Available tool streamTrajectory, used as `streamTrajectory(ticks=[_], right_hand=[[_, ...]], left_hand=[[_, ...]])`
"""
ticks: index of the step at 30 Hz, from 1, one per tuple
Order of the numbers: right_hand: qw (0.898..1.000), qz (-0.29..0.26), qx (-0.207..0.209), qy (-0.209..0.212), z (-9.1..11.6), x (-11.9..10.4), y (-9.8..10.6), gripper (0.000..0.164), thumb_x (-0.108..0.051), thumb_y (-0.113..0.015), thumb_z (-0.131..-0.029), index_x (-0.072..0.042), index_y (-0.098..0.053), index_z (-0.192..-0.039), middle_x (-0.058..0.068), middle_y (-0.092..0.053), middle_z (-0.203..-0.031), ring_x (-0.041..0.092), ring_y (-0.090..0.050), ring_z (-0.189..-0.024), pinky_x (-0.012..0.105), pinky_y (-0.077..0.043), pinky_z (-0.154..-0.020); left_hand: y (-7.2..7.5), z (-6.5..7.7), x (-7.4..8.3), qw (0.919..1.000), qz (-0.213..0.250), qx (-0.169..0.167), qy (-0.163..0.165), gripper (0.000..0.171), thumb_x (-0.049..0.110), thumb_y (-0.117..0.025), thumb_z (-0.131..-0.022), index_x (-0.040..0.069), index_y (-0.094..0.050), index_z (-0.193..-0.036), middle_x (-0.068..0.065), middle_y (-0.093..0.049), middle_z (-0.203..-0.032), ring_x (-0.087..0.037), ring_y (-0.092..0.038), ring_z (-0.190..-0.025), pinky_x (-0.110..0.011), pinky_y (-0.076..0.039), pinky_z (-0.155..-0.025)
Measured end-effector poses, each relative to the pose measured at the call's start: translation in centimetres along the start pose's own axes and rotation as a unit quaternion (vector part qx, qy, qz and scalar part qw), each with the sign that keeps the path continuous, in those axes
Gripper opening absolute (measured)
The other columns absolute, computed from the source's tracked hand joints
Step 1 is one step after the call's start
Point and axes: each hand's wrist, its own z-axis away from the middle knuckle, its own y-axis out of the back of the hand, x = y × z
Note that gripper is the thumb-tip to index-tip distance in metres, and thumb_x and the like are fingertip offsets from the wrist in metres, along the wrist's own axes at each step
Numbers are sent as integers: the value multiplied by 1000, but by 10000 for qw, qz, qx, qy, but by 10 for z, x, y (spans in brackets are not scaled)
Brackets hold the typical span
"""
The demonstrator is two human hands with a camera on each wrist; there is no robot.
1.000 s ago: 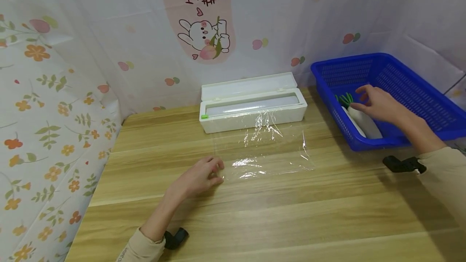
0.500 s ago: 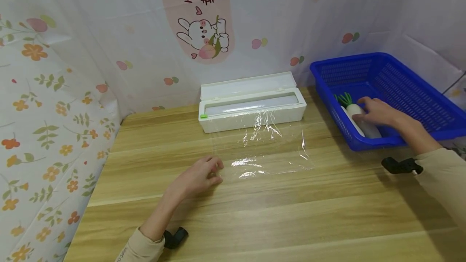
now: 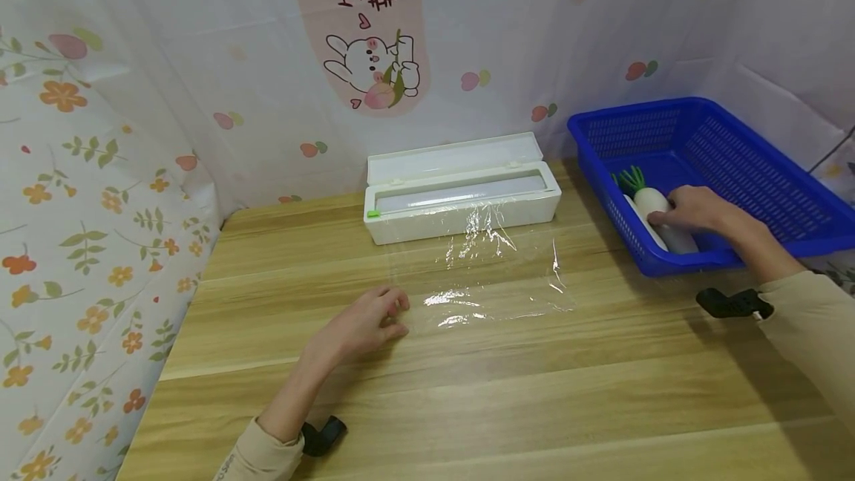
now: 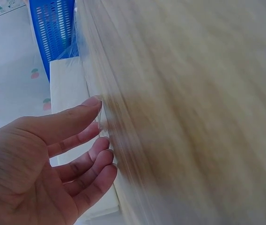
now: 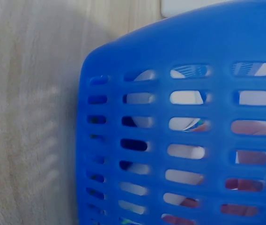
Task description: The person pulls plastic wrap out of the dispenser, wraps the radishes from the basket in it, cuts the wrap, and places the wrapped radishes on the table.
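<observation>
Upper right: we're judging pickup step, right grip (image 3: 698, 208) clamping white radish (image 3: 649, 201). Centre: left grip (image 3: 364, 323) touching film (image 3: 490, 301), fingers apart. Lift likely needing basket (image 3: 738, 151) clearance.

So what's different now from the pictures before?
The right-hand grip moved down inside the blue slotted plastic basket and now holds a long white radish with green leaves. The left-hand grip stayed at the edge of the clear plastic film, and the open white rectangular box stayed put.
</observation>
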Motion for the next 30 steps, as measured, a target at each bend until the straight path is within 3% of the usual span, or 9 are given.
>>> streamTrajectory(ticks=[5,11,18,30], right_hand=[[9985,-177,520,-46,1,-3,4,56,-24,-63,-97,28,-51,-113,33,-63,-89,37,-62,-74,47,-51,-61],[9916,-258,1258,126,2,-8,4,58,-24,-67,-94,26,-51,-120,36,-63,-93,41,-63,-75,47,-50,-61],[9759,-634,2081,149,6,-20,2,62,-25,-67,-94,23,-47,-129,43,-59,-104,51,-61,-83,59,-51,-64],[9520,-867,2909,389,10,-54,16,59,-21,-69,-91,18,-50,-131,40,-59,-108,51,-61,-88,34,-42,-55]], left_hand=[[1,0,1,10000,45,-7,23,25,14,-75,-92,11,-60,-112,-3,-59,-102,-17,-58,-96,-38,-51,-83],[1,0,1,10000,29,-7,10,25,14,-76,-92,10,-60,-111,-3,-59,-101,-18,-57,-94,-38,-50,-82],[0,-2,-1,10000,-5,-48,-79,24,13,-76,-92,9,-61,-110,-3,-59,-99,-18,-57,-92,-37,-50,-81],[4,-3,-5,9994,106,-77,-318,25,9,-78,-89,7,-61,-106,-5,-59,-95,-19,-57,-89,-35,-50,-79]])
